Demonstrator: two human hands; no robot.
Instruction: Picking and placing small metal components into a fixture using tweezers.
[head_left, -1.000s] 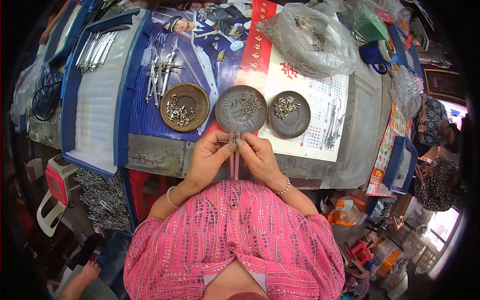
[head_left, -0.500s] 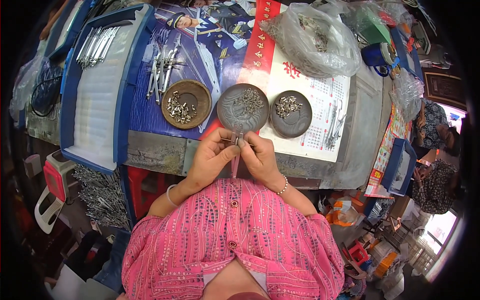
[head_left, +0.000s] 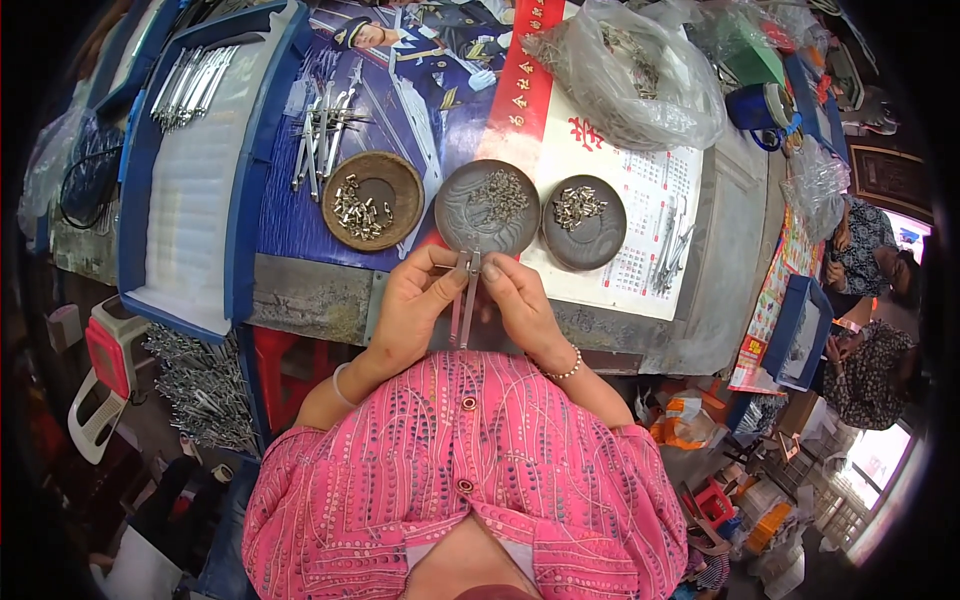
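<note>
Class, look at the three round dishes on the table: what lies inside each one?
Each holds a heap of small metal parts: the left dish, the middle dish and the right dish. The parts are too small to identify, and each heap hides the dish bottom beneath it.

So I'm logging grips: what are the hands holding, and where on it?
Both hands, left hand and right hand, pinch the upper end of a slim metal tool; its legs hang down between them.

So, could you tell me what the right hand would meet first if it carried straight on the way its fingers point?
Probably the middle dish of small metal parts, just beyond the right hand; depth is hard to judge.
</note>
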